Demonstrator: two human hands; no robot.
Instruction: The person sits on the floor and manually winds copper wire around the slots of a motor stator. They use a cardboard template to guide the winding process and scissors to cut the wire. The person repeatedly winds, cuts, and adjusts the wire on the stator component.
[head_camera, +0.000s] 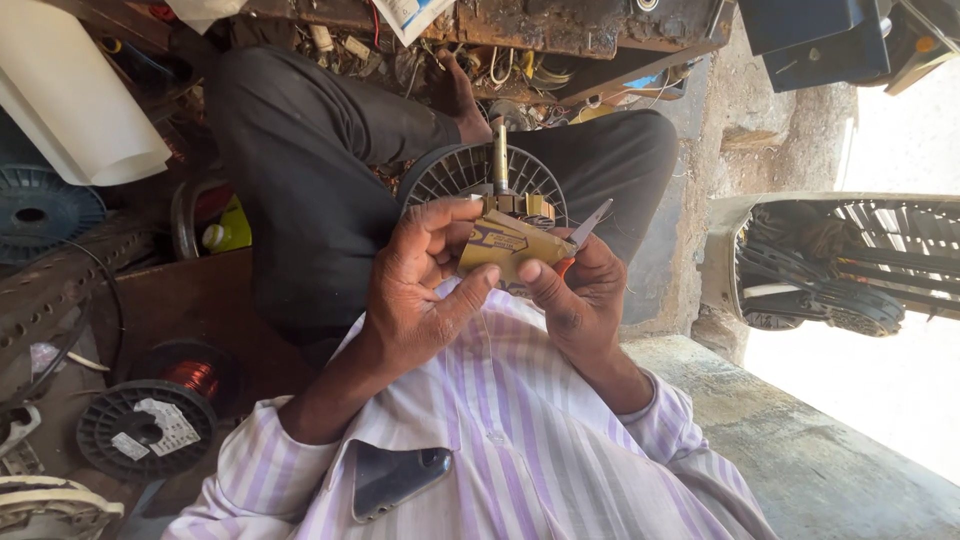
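Yellowish card, a small folded piece (505, 247) with printing on it, is gripped between both hands just above the lap, in front of a round grey fan wheel (470, 172) from which a brass-coloured shaft (500, 152) stands up. The left hand (420, 290) is closed on the card's left side, with the thumb pressed along its lower edge and the fingers curled over its top. The right hand (580, 295) is closed as well: its thumb is laid against the card's right end, and a pair of scissors (585, 228) with a pale blade and an orange handle is held in the same hand, the blade pointing up and away past the card's upper right corner. Whether the blade touches the card cannot be told. A lilac-and-white striped shirt (520, 440) is worn, with a dark phone (395, 477) tucked in its chest pocket, and dark trousers (300, 170) cover the crossed legs. To the left, on the floor, a spool of copper wire (195, 375) and a black ribbed reel (145, 430) are seen close together, and a white roll of paper (70, 95) lies further up. A rusty cluttered bench (520, 30) is seen beyond the knees.
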